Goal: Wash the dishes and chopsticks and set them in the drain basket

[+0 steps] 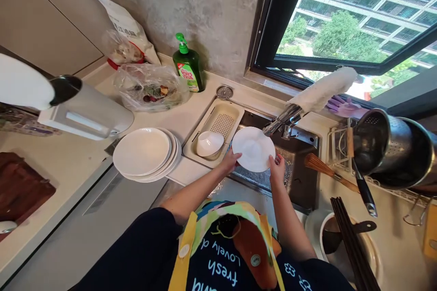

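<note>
A white plate is held over the steel sink, just under the faucet. My left hand grips its left rim, fingers closed on the edge. My right hand holds the plate's lower right rim from beneath, fingers curled against it. A white bowl sits in the beige strainer basket at the sink's left. A stack of white plates rests on the counter to the left.
Green dish soap bottle and plastic bags stand by the wall. A white kettle is at left. Steel pots, a whisk brush, a ladle and chopsticks crowd the right counter. A window is open behind.
</note>
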`<state>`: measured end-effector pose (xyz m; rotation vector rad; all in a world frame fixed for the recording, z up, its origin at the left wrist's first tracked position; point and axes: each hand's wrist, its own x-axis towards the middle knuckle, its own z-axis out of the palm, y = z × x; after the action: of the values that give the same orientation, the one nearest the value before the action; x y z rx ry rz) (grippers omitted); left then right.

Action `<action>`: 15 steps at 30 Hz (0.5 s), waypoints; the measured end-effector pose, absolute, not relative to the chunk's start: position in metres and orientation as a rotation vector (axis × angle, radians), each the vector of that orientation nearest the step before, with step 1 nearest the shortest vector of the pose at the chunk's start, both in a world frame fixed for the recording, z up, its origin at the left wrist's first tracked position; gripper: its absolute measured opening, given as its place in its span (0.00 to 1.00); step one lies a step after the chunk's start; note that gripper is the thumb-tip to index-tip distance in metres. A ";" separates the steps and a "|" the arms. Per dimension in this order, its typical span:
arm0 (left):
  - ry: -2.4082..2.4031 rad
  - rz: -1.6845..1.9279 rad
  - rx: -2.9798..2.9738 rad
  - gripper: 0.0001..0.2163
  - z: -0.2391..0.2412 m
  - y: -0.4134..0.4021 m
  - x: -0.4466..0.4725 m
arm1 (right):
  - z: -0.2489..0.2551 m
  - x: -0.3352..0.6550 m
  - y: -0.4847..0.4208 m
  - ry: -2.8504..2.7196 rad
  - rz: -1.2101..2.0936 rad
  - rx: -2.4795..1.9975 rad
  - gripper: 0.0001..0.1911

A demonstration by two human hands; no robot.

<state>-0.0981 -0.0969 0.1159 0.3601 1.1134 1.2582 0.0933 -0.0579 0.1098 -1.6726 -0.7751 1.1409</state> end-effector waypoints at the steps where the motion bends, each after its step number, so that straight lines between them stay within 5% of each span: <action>1: 1.054 1.261 0.311 0.33 0.117 -0.097 -0.097 | 0.109 0.097 -0.060 -0.650 1.307 -1.605 0.25; 5: 0.962 1.241 0.245 0.34 0.119 -0.096 -0.097 | 0.110 0.099 -0.061 -0.277 1.789 -1.274 0.17; 15: 1.375 1.139 0.542 0.17 0.139 -0.102 -0.132 | 0.100 0.070 -0.068 -0.353 1.643 -1.245 0.20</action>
<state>-0.1320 -0.1019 0.1391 0.5423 1.3750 1.1386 0.0695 -0.0681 0.1001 -1.2452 -0.3527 1.6427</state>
